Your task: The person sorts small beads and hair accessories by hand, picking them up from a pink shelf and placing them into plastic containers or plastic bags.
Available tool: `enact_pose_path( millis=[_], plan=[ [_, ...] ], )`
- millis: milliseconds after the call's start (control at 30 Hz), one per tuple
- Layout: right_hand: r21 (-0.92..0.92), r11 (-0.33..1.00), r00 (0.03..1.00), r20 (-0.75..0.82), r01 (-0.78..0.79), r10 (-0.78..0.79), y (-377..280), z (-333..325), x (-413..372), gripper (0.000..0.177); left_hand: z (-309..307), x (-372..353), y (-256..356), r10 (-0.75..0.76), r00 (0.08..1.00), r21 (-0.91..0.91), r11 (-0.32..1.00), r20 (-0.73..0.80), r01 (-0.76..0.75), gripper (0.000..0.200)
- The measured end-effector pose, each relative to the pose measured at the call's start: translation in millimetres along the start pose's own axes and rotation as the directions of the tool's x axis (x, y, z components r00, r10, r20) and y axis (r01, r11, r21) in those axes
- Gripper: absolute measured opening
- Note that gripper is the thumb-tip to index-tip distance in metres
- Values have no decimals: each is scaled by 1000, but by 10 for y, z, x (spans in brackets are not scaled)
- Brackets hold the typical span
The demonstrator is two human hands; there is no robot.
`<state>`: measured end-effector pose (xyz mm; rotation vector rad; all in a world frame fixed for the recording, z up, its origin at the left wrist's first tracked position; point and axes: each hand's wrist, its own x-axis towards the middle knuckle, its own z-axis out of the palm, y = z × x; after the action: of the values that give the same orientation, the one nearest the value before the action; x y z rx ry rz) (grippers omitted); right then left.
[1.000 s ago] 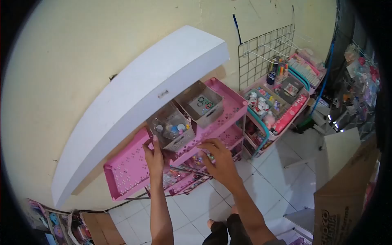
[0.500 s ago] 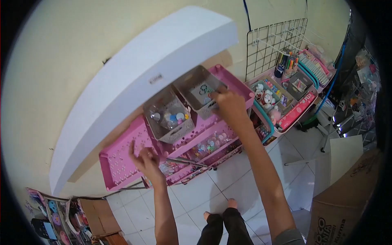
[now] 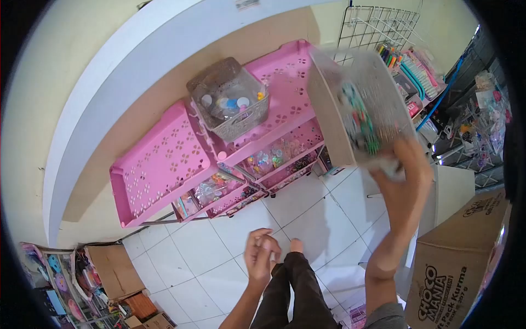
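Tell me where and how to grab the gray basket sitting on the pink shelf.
Pinch the gray basket by the rim of its near wall, coming from the room side with the left hand. The top is open and that wall stands above the pink shelf, so fingers should fit inside, thumb outside. Keep it level; small items lie loose inside.

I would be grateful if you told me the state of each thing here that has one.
Right hand: gripping the raised basket.
Raised grey plastic basket: open-topped, tilted, small items inside, motion-blurred.
Left hand: fingers curled, off the trays.
Other grey plastic basket: open-topped, partly filled.
Pink perforated plastic tray: bearing that second basket.
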<state>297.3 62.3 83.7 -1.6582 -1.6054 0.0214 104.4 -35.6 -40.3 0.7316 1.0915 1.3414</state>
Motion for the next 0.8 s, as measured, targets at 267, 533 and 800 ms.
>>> enact_pose_path(
  millis=[267,533,800],
  plan=[
    [-72,992,925,358,-108,127,-68,-200,-1355,26,20,-355,-254,-299,894,-238,891,333,387,67],
    [4,1000,735,678,-21,12,165,129,-1565,19,6,-289,-582,-479,875,-307,824,70,476,69],
    [99,991,380,916,95,-128,1147,1088,-1954,13,-464,-5,-2035,-565,817,-469,694,115,546,56]
  ],
)
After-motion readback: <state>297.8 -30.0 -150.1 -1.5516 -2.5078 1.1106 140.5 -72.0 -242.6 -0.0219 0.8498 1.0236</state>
